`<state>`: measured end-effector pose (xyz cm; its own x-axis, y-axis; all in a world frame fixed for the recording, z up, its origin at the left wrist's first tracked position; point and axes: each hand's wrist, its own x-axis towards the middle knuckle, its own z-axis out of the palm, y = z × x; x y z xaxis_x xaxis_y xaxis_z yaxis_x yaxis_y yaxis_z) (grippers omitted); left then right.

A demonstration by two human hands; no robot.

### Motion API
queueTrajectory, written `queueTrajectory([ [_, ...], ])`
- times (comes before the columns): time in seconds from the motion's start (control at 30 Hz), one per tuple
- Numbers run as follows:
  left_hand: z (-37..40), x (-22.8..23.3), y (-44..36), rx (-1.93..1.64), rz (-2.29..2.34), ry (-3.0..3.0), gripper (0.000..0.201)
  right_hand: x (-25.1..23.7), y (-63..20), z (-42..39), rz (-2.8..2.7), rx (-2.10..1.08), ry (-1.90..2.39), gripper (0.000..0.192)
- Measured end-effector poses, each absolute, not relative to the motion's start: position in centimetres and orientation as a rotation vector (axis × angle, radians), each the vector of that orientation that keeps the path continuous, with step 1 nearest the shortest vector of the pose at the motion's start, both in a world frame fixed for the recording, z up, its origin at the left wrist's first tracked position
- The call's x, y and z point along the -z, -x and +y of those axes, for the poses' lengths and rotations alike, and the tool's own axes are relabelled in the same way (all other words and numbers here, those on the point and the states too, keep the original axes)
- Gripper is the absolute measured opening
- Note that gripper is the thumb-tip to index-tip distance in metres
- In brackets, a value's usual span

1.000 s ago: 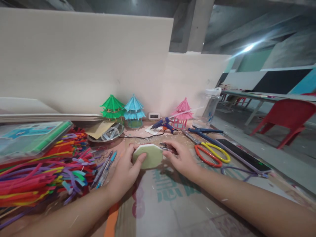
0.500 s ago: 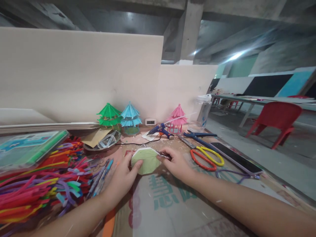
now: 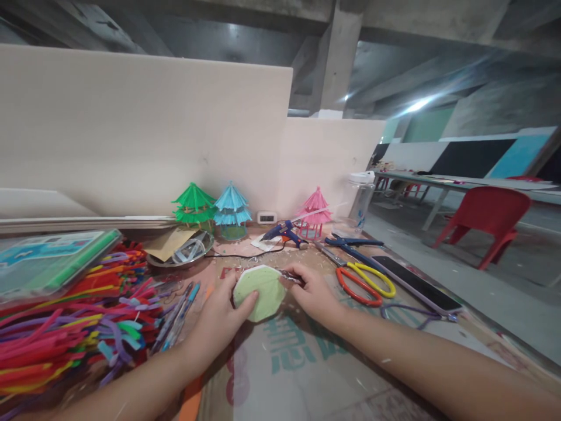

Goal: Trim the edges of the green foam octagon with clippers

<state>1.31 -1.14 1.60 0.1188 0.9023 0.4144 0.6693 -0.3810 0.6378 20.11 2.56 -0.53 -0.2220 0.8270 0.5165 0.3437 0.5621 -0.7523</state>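
green foam piece point(image 3: 258, 291) held just above the cardboard point(image 3: 307, 362), in front of the scissors point(image 3: 363, 280) | left hand point(image 3: 217, 318) pinched on its left edge; right hand point(image 3: 313, 292) closed on its right edge, small dark tool there unclear | judged light, soft, easily dented; best gripped at the rim

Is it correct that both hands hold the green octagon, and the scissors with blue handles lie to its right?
Not quite. In the head view the left hand and right hand do hold the octagon, but the scissors have orange and yellow handles.

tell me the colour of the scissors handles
Red and yellow, one handle each, on the scissors; head view.
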Motion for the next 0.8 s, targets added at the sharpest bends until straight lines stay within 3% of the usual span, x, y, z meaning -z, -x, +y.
queueTrajectory([
  [0.8, -0.4, -0.6, -0.2, -1.122, 1.538, -2.175, 0.033, 0.8, -19.9, 2.9, -1.805, -0.586, 1.003, 0.016],
])
